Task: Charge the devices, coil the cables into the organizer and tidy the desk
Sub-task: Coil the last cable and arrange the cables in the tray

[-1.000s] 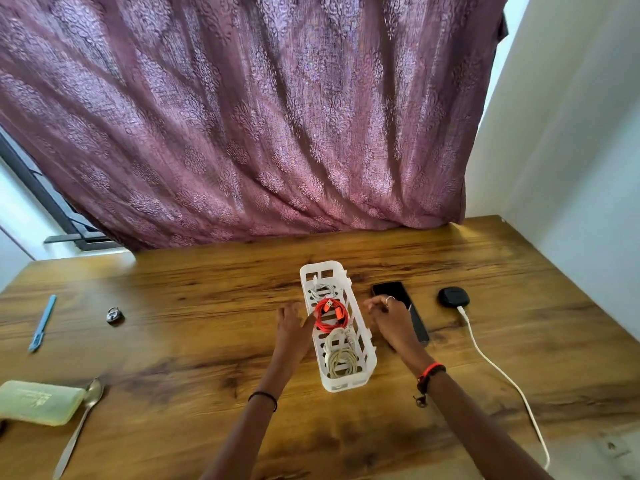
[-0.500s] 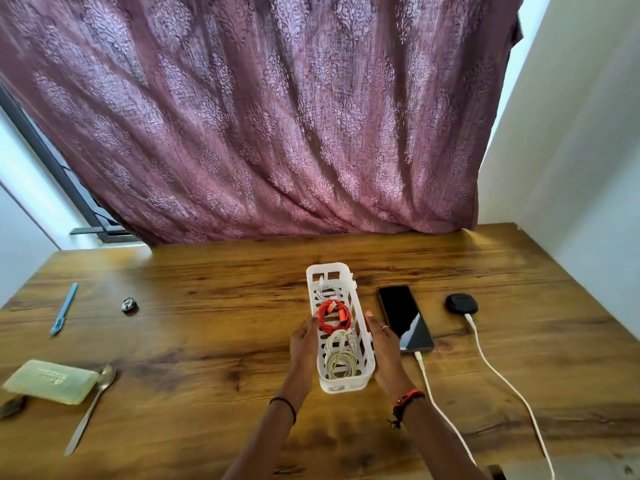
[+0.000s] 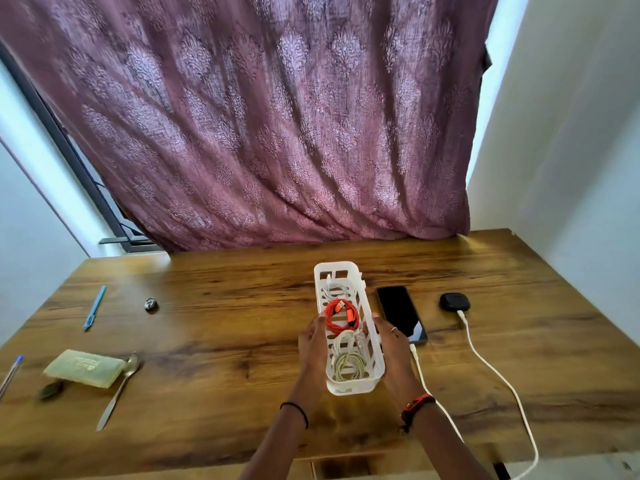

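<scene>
Your left hand (image 3: 313, 344) and right hand (image 3: 393, 344) press flat, fingers straight, against long sides of the white organizer (image 3: 349, 267), frame centre. Coiled red cable (image 3: 351, 315) inside; phone (image 3: 398, 311) just right.

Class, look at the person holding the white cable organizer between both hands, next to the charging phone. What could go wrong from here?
1. The right hand is close to the phone and its white cable. Sliding the organizer that way might nudge the phone or tug the plug loose.
2. The left hand and the right hand only press the organizer's sides. If it tilts, the orange cable could spill out.
</scene>
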